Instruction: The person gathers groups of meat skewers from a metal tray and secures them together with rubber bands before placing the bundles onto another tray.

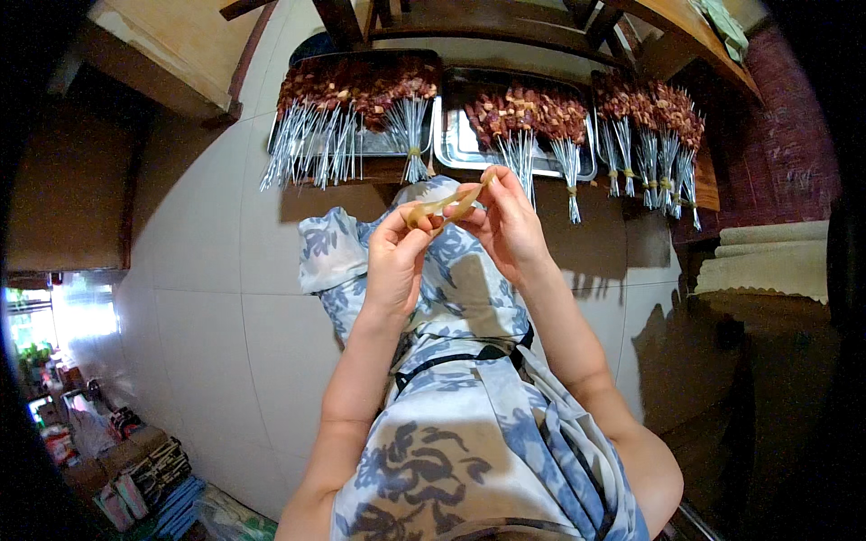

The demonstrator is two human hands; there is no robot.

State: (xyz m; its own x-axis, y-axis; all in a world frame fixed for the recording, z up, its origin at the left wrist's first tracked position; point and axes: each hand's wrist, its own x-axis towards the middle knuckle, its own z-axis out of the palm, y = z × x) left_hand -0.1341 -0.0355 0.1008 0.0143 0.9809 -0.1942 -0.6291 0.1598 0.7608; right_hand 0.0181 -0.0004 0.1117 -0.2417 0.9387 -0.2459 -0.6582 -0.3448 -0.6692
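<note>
Between my two hands a tan rubber band (463, 203) is held stretched above my lap. My left hand (399, 250) grips one end of its loop, and my right hand (509, 220) pinches the other end at the fingertips. Just beyond my hands, loose meat skewers (517, 159) lie on a metal tray (454, 145). Beside them, a bundle of skewers (567, 172) is bound with a band around its metal sticks. On the left tray (369, 143) are many unbound skewers (308, 145) and one banded bundle (411, 135).
Several banded skewer bundles (653, 159) sit at the right on a wooden board (708, 182). Wooden furniture legs (338, 24) stand behind the trays. A beige cloth (764, 260) lies at the right, and a wooden cabinet (74, 182) stands at the left. Boxes and bags (101, 439) fill the lower left.
</note>
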